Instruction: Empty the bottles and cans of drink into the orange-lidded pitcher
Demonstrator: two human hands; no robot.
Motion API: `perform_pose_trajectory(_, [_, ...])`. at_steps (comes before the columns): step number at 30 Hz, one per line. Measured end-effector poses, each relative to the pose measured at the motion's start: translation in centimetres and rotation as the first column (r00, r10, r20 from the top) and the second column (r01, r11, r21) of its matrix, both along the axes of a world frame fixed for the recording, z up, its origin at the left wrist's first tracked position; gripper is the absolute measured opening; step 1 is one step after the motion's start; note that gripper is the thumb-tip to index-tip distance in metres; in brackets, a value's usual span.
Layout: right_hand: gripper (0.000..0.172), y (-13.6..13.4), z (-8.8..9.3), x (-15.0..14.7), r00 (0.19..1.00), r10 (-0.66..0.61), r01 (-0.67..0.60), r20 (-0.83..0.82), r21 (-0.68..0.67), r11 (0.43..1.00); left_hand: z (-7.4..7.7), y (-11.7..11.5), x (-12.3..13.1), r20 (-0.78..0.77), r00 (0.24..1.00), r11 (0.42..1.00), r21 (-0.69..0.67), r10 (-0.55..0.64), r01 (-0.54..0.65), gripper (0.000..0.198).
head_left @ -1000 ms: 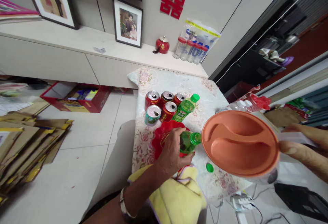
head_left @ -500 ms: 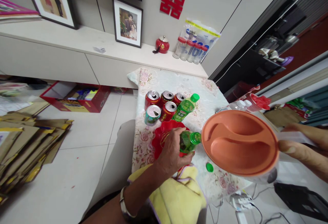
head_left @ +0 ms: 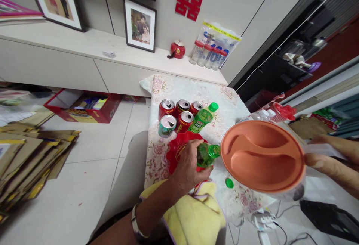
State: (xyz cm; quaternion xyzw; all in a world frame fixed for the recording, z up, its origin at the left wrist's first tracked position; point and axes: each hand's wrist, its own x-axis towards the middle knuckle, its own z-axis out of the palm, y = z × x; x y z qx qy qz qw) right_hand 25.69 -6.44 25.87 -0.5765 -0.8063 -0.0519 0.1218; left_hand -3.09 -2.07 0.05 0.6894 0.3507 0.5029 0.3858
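My left hand (head_left: pixel 188 164) is closed round a green plastic bottle (head_left: pixel 206 155), which is uncapped and tilted with its neck to the right. A green bottle cap (head_left: pixel 229 183) lies on the table below it. At the right, my right hand (head_left: pixel 331 161) grips the handle of a clear pitcher with an orange lid (head_left: pixel 260 155), close to the camera. The lid nearly touches the bottle's mouth in view; I cannot tell the real gap. Under the left hand is a red scalloped tray (head_left: pixel 176 149). A yellow cloth (head_left: pixel 193 215) lies below the left forearm.
Several opened drink cans (head_left: pixel 183 121) and a capped green bottle (head_left: pixel 202 118) stand on the floral tablecloth (head_left: pixel 193 84). Behind, a white cabinet (head_left: pixel 95 43) carries framed photos, a red jar (head_left: pixel 177 49) and glass jars. Flattened cardboard (head_left: pixel 33 155) lies left; a power strip (head_left: pixel 265 220) lies right.
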Motion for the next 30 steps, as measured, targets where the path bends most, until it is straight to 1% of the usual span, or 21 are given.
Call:
perform_pose_trajectory(6, [0.027,-0.18,-0.02,0.17,0.999,-0.029,0.029,-0.029,-0.021,0.999,0.09,0.04,-0.03,0.008,1.0,1.0,-0.009,-0.009,0.009,0.078])
perform_pose_trajectory(9, [0.028,-0.18,-0.08,0.23,0.999,-0.039,0.039,-0.012,-0.021,0.999,0.11,0.04,-0.13,0.007,1.0,1.0,-0.015,-0.008,0.008,0.077])
perform_pose_trajectory(18, [0.026,-0.04,0.25,-0.18,1.0,-0.006,0.007,0.018,-0.016,1.0,0.2,0.03,-0.18,0.0,1.0,1.0,-0.028,-0.01,0.01,0.078])
perform_pose_trajectory(23, [0.028,-0.05,0.34,-0.41,0.999,-0.023,0.023,-0.03,-0.002,1.0,0.23,-0.01,-0.19,0.008,1.0,0.999,-0.031,-0.011,0.011,0.077])
perform_pose_trajectory(30, [0.026,-0.04,0.3,-0.24,0.999,-0.025,0.023,-0.035,-0.032,0.999,0.27,0.02,-0.1,0.006,1.0,1.0,-0.018,-0.005,0.005,0.077])
